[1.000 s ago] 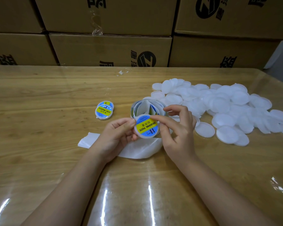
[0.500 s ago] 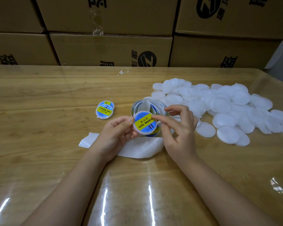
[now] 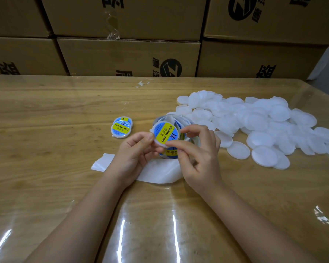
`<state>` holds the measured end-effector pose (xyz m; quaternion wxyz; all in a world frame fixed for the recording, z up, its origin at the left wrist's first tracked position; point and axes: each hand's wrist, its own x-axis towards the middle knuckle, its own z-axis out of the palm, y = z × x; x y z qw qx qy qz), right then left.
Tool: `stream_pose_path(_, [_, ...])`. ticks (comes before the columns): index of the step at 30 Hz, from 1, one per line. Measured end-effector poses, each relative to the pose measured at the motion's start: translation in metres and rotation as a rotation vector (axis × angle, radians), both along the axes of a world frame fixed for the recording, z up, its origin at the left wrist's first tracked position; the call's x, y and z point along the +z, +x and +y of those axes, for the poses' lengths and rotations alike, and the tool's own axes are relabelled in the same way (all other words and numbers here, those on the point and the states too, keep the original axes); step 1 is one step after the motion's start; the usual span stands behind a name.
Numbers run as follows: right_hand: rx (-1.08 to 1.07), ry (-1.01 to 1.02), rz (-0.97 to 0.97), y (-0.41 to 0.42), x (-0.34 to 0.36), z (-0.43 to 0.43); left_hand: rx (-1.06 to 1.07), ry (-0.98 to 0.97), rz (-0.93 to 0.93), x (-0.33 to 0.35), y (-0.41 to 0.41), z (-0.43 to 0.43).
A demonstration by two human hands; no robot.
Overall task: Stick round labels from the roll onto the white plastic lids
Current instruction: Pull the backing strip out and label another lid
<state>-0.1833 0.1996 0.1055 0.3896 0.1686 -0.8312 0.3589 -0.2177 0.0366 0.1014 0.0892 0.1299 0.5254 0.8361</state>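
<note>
Two labelled lids lie at your left, a third lid, already labelled, is pinched between your left hand and right hand in front of the roll, and the big pile of bare lids on your right awaits

held lid: yellow band reads "SOLDERING PASTE", with a bold "II" on the blue next to it; the small Chinese characters are too fine to read
labelled lid: "SOLDERING PASTE" again, on yellow
roll: "SOLDERI…" peeks out, the rest is hidden
cardboard boxes: round black logo with a Z-like mark, plus black Chinese characters, mostly cut off
</note>
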Motion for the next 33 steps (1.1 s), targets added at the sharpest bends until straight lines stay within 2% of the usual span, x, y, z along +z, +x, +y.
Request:
stream_pose_path(9, [-0.037,0.016,-0.022,0.001,0.003,-0.002,-0.141,-0.081,0.017,0.0,0.003,0.001])
stream_pose_path(14, [-0.098,-0.044,-0.061,-0.003,0.003,0.005,-0.136,-0.094,-0.004,0.0,0.003,0.001])
stream_pose_path(18, [-0.069,-0.032,-0.065,-0.003,0.001,0.003,-0.147,-0.115,0.006,0.001,0.004,0.001])
stream_pose_path(25, [0.026,0.077,-0.01,0.0,0.003,-0.001,-0.128,-0.043,-0.009,0.001,0.002,-0.001])
stream_pose_path(33, [-0.118,-0.006,-0.014,-0.006,0.002,0.008,-0.115,0.024,-0.049,0.0,0.0,-0.003])
